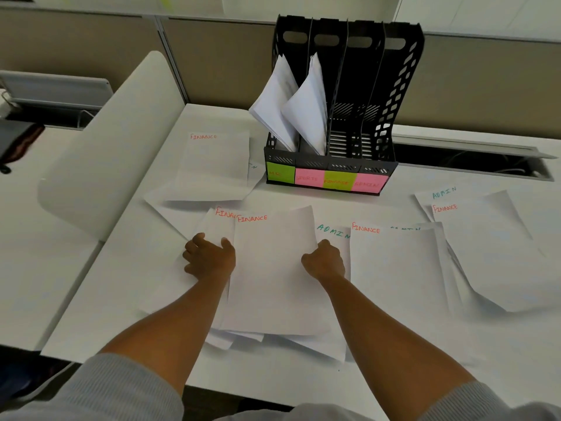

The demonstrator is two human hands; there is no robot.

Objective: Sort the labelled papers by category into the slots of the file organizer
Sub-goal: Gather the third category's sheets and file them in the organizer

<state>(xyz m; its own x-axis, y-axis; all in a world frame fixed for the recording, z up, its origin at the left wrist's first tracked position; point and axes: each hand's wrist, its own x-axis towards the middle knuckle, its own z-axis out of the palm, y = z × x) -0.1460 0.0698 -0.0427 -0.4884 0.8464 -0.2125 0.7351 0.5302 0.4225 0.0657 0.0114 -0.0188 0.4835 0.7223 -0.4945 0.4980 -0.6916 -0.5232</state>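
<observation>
A black file organizer (376, 138) stands at the back of the white desk, with sticky labels on its front reading HR, SPORTS, FINANCE and ADMIN. White sheets lean in its two left slots; the two right slots look empty. In front of me lies a sheet marked FINANCE (273, 268). My right hand (324, 262) grips its right edge. My left hand (209, 256) rests at its left edge, on a second FINANCE sheet (218, 226) beneath. More FINANCE and ADMIN sheets (394, 268) are spread to the right, and another FINANCE sheet (212, 165) lies at the back left.
A white curved panel (115, 141) rises at the desk's left side. An open cable trough (473, 162) runs along the back right. Beige partition walls stand behind the desk. A laptop stand and dark items sit at the far left.
</observation>
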